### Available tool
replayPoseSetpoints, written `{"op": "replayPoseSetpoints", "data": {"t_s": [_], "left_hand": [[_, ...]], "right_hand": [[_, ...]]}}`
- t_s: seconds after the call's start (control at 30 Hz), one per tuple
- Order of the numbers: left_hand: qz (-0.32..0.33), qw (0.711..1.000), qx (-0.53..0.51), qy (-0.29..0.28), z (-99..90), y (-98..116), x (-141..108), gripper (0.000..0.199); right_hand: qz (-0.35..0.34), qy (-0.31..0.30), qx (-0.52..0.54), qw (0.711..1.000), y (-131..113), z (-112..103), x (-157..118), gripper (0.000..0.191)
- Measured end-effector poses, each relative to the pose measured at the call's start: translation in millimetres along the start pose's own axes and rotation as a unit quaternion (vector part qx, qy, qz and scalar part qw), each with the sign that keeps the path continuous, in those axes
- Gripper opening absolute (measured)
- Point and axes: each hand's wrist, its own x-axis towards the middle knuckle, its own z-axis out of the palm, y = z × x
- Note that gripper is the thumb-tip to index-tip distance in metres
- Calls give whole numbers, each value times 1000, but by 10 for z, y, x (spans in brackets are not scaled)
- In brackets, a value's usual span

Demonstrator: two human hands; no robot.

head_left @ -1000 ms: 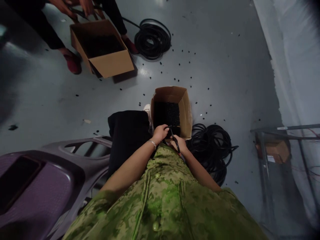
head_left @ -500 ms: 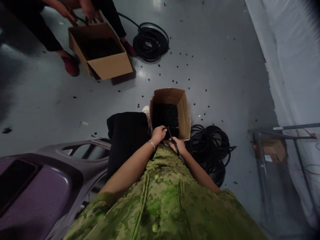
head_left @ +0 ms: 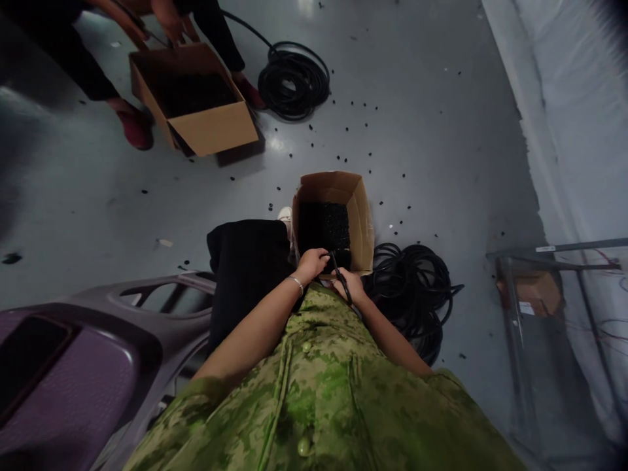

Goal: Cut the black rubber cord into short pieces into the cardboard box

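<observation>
My left hand (head_left: pixel 313 263) is closed over the box's near edge, pinching the end of a thin black hose (head_left: pixel 341 277). The hose bends between my hands and runs down across my right hand (head_left: pixel 351 285), whose fingers are wrapped round it. Below them, a cardboard box (head_left: pixel 362 226) stands open on the floor, with a mass of small black pieces (head_left: pixel 328 226) inside. To the right of the box lies a loose, tangled coil of black hose (head_left: pixel 417 294). Whether a tool is hidden in my right hand I cannot make out.
At the upper left, a co-worker's hands (head_left: pixel 169 23) are over a larger cardboard box (head_left: pixel 216 129). A second hose coil (head_left: pixel 294 82) lies beside it. Small black bits dot the grey floor (head_left: pixel 417 118). A purple chair (head_left: pixel 98 379) bearing a phone (head_left: pixel 34 356) is at left; a metal frame (head_left: pixel 515 314) stands right.
The view has shifted very slightly. My hands stay almost in place over the box, still on the hose; the co-worker's hands have moved a little.
</observation>
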Motion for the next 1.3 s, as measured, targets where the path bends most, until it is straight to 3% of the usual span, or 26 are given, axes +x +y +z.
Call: {"op": "replayPoseSetpoints", "data": {"t_s": [0.37, 0.53, 0.7, 0.87, 1.0, 1.17, 1.3], "left_hand": [[-21, 999, -39, -1, -10, 65, -14, 23], [-47, 997, -57, -4, -6, 80, -63, 21], [-51, 997, -56, -2, -8, 51, -68, 21], [-24, 1000, -19, -2, -5, 25, -42, 21], [-15, 1000, 1, -11, -9, 15, -36, 22], [-15, 1000, 11, -21, -13, 15, -37, 21], [-15, 1000, 18, -2, -19, 32, -48, 21]], "right_hand": [[-47, 61, -93, 993, 159, 229, 68, 30], [-52, 75, -80, 993, 162, 242, 80, 29], [-61, 41, -29, 997, 120, 134, 51, 26], [-13, -14, 24, 1000, -9, -12, 41, 24], [-18, -28, 45, 998, -106, -91, 59, 22], [-27, -48, 87, 995, -92, -128, 70, 20], [-30, -79, 182, 980, -64, -157, 83, 22]]}}
